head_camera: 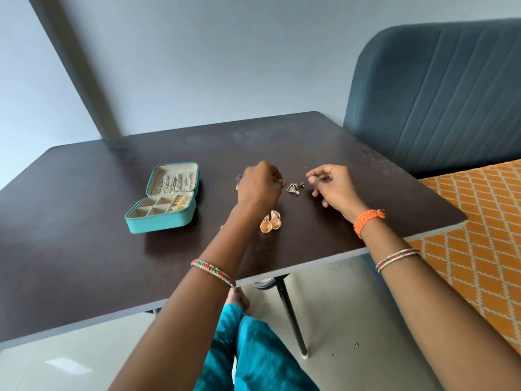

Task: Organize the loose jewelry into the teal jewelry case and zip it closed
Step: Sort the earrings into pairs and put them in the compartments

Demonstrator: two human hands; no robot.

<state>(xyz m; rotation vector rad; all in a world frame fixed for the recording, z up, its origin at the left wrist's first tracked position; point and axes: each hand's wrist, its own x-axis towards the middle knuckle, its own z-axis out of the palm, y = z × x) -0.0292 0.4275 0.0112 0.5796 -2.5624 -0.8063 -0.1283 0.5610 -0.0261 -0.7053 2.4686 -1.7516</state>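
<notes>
The teal jewelry case (162,218) lies open on the left part of the dark table (84,249). Silver pieces hang in its lid, and a gold piece (180,203) sits in a right compartment of its tray. My left hand (258,184) hovers with curled fingers over the table's middle and pinches something small at its fingertips. Just right of it lies a small silver triangular earring set (294,188). My right hand (332,184) is curled, thumb and forefinger pinched together on something tiny or nothing. Two round gold earrings (270,222) lie nearer to me. A dark piece (239,180) peeks out behind my left hand.
A blue upholstered headboard (437,94) rises behind the table's right corner. An orange patterned bedspread (479,235) runs along the right. The table's front edge and a thin black leg (290,314) are close to my knees.
</notes>
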